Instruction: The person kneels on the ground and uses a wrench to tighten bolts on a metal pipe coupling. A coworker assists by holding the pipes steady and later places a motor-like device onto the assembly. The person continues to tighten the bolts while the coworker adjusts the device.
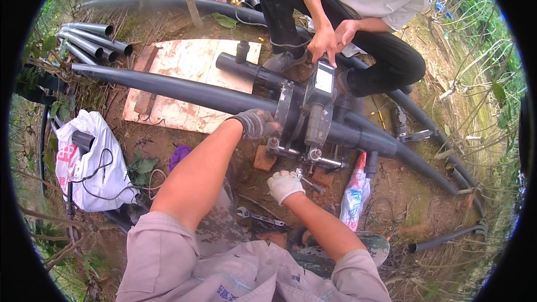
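A long black plastic pipe (184,86) runs through a metal pipe clamp frame (285,113). On the frame stands a dark power unit (321,103) with a pale panel on top. My left hand (254,124), in a dark knitted glove, is curled against the frame's near left side, beside a bolt end; its grip is partly hidden. Lower and to the right, my right hand (285,186), in a white glove, has its fingers curled in. Next to it is a metal tool with a dark handle (311,183); whether the fingers hold anything is hidden.
Opposite sits a person, one hand (323,45) at the unit's top. An adjustable wrench (260,216) lies before me. A white plastic bag (92,162) is at left, another bag (354,198) at right. Pipe pieces (89,40) and a dirty board (190,59) lie farther off.
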Motion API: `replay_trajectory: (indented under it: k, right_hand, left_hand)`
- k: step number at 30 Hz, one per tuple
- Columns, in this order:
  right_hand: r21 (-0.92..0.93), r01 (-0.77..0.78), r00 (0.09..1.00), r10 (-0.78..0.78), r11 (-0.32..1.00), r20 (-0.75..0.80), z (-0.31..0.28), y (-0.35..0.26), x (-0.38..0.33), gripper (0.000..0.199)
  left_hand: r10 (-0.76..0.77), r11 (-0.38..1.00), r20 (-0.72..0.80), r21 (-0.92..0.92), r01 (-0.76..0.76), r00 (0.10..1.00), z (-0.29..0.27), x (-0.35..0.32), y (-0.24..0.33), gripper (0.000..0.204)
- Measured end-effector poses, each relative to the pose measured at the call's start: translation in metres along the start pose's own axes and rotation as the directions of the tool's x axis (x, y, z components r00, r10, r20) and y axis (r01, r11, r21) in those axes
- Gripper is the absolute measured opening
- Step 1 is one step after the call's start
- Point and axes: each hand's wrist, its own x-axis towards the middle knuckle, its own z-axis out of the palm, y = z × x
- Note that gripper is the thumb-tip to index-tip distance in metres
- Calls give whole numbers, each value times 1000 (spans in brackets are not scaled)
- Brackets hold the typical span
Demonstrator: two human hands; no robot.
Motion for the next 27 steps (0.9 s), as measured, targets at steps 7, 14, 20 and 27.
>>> replay_trajectory:
  k: [7,14,20,27]
  right_hand:
    - [9,-86,990,86,996,-114,1,28,-32,27]
    - [27,-224,925,221,974,-309,95,67,-57,27]
    - [578,-441,722,654,687,-227,123,65,-28,40]
    - [474,-652,753,578,593,313,79,103,-4,40]
  left_hand:
    - [-76,986,-189,131,102,979,-1,17,-22,51]
    - [-62,991,-248,101,90,967,-11,0,3,59]
    - [113,986,-251,146,-78,961,0,-2,8,47]
    - [148,948,121,264,-176,982,40,-21,44,52]
